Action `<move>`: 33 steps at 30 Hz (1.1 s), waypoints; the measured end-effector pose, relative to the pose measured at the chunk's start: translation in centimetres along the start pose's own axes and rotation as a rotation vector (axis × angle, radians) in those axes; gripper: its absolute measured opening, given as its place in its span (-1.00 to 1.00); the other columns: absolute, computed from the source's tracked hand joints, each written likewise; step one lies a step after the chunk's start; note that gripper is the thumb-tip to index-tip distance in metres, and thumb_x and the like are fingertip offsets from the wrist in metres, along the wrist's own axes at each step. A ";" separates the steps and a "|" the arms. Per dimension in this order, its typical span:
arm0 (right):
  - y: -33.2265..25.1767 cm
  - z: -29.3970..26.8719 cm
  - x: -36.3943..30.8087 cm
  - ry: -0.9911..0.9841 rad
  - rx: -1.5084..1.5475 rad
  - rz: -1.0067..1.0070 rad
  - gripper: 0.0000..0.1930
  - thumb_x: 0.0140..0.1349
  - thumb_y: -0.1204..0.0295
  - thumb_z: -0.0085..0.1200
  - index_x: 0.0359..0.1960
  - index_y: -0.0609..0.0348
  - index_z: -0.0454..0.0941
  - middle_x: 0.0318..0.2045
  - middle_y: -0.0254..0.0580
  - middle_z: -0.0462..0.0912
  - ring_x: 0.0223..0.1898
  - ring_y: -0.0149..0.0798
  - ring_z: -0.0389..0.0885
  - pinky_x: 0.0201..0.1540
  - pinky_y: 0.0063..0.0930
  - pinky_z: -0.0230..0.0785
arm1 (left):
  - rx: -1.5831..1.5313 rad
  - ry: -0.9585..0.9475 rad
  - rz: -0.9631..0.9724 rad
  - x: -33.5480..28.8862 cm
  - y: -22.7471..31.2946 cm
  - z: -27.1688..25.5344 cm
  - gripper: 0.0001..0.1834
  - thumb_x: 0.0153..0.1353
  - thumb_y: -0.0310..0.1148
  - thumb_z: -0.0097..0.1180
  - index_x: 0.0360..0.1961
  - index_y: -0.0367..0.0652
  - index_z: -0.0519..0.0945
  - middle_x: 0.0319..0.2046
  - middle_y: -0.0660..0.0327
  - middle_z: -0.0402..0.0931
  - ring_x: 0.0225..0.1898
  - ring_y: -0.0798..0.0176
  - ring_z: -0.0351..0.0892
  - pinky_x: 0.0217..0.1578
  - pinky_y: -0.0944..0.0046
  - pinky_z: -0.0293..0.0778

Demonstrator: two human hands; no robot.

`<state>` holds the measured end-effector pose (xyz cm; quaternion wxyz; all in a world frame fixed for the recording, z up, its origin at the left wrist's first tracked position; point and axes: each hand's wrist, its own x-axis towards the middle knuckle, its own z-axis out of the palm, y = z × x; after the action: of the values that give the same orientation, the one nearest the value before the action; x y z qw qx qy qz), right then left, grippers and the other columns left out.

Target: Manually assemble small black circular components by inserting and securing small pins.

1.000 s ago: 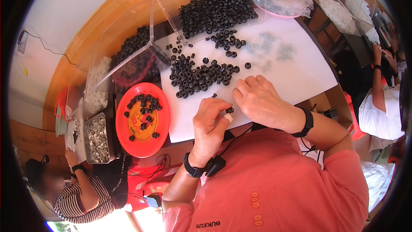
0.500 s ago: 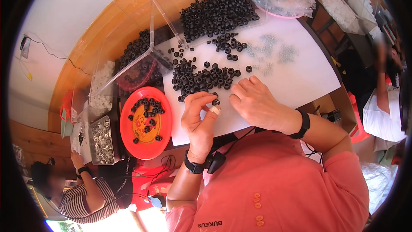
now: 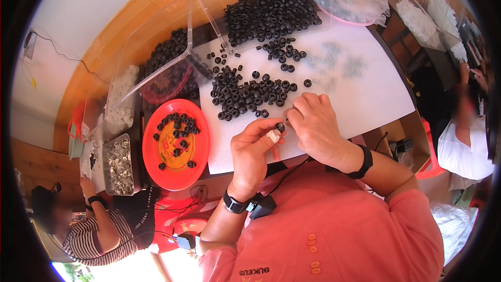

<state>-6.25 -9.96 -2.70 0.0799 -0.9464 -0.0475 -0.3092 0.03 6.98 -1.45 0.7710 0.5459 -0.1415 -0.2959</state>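
Between the thumb and forefinger of my left hand (image 3: 250, 149) is a small black round part (image 3: 281, 127) with a hole in it. A whitish wrap (image 3: 273, 136) covers that thumb's tip. Close on its right, the fingers of my right hand (image 3: 315, 130) are pinched together; what they hold, if anything, is hidden. Beyond both hands, a loose heap of similar black parts (image 3: 245, 94) lies on the white sheet (image 3: 373, 91). To the left, a red plate (image 3: 156, 175) with a yellow centre bears several more of them.
Clear bins holding black parts (image 3: 271, 15) stand at the back. Tiny clear pieces (image 3: 355, 66) lie on the sheet's right side. A metal tray (image 3: 119, 164) of small pieces sits left of the plate. Other people (image 3: 99, 235) are at left and at right (image 3: 464, 146).
My left hand has moved right and slightly nearer with the black part. The right hand has shifted slightly right, its fingertips now nearly at the part. The whole view has shifted slightly.
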 end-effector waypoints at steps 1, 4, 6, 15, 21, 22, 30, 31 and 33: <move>-0.1 0.1 0.0 -0.004 -0.003 -0.008 -0.86 -0.08 0.44 0.19 -0.43 0.14 0.58 -0.34 -0.23 0.47 -0.21 -0.15 0.42 -0.16 -0.22 0.16 | -0.002 -0.004 -0.003 0.1 0.0 0.0 -0.75 0.31 -0.61 0.12 0.00 -0.43 0.61 -0.25 0.05 0.65 -0.32 0.32 0.60 -0.51 0.39 0.47; -0.2 0.3 0.2 0.030 -0.016 -0.004 -0.84 -0.09 0.44 0.20 -0.41 0.13 0.59 -0.34 -0.24 0.47 -0.19 -0.14 0.43 -0.16 -0.22 0.17 | -0.058 0.001 -0.006 0.2 -0.3 -0.1 -0.75 0.31 -0.60 0.13 -0.01 -0.46 0.60 -0.25 -0.01 0.65 -0.32 0.24 0.62 -0.50 0.36 0.49; -0.1 0.4 0.2 0.042 0.021 -0.020 -0.83 -0.12 0.43 0.23 -0.42 0.12 0.60 -0.33 -0.24 0.47 -0.17 -0.12 0.44 -0.16 -0.22 0.18 | -0.108 0.008 -0.008 0.4 -0.4 -0.3 -0.75 0.31 -0.59 0.13 -0.02 -0.46 0.60 -0.24 -0.01 0.65 -0.32 0.24 0.63 -0.50 0.35 0.49; -0.7 0.4 0.6 0.033 -0.035 0.000 -0.83 -0.17 0.43 0.25 -0.47 0.09 0.59 -0.37 -0.25 0.47 -0.17 -0.11 0.46 -0.16 -0.20 0.19 | -0.167 -0.017 0.049 0.3 -0.9 -0.5 -0.77 0.28 -0.61 0.15 -0.04 -0.42 0.61 -0.22 -0.01 0.65 -0.31 0.23 0.63 -0.50 0.35 0.50; 0.3 -0.2 0.6 0.124 0.441 0.112 -0.83 -0.04 0.57 0.26 -0.39 0.10 0.57 -0.36 -0.26 0.52 -0.24 -0.13 0.51 -0.21 -0.23 0.24 | -0.151 -0.019 0.031 0.2 -1.0 -0.4 -0.78 0.32 -0.62 0.12 -0.02 -0.39 0.60 -0.20 0.08 0.66 -0.29 0.33 0.62 -0.50 0.40 0.49; 0.3 -0.6 0.9 0.121 0.441 0.111 -0.83 -0.04 0.57 0.26 -0.39 0.10 0.57 -0.36 -0.26 0.52 -0.24 -0.13 0.51 -0.21 -0.23 0.24 | -0.135 -0.022 0.025 0.1 -1.0 -0.5 -0.78 0.32 -0.62 0.12 -0.02 -0.38 0.60 -0.21 0.09 0.66 -0.29 0.33 0.62 -0.50 0.40 0.49; 0.4 -1.1 1.7 0.027 0.974 0.246 -0.91 0.21 0.61 0.21 -0.27 0.23 0.59 -0.40 -0.23 0.54 -0.33 -0.26 0.59 -0.24 -0.42 0.42 | -0.082 -0.007 0.002 0.4 -0.8 -0.1 -0.78 0.32 -0.64 0.08 -0.02 -0.41 0.58 -0.22 0.02 0.65 -0.32 0.26 0.64 -0.53 0.36 0.51; 0.4 -1.1 1.6 0.016 1.047 0.266 -0.93 0.24 0.61 0.19 -0.25 0.25 0.59 -0.39 -0.23 0.55 -0.30 -0.32 0.61 -0.22 -0.46 0.45 | -0.090 -0.005 -0.013 0.4 -0.6 0.0 -0.78 0.32 -0.64 0.08 -0.03 -0.41 0.58 -0.23 0.02 0.65 -0.33 0.25 0.64 -0.53 0.36 0.51; 0.3 -1.3 1.7 0.012 1.088 0.268 -0.94 0.27 0.62 0.17 -0.24 0.27 0.59 -0.37 -0.25 0.55 -0.28 -0.36 0.62 -0.20 -0.48 0.47 | -0.098 -0.001 -0.027 0.4 -0.5 0.0 -0.79 0.32 -0.64 0.07 -0.03 -0.41 0.58 -0.24 0.03 0.65 -0.33 0.25 0.64 -0.54 0.36 0.51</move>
<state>-5.58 -10.43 -0.72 0.5958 -0.7646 -0.0792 -0.2327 0.18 6.62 -1.97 0.7926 0.5093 -0.1198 -0.3132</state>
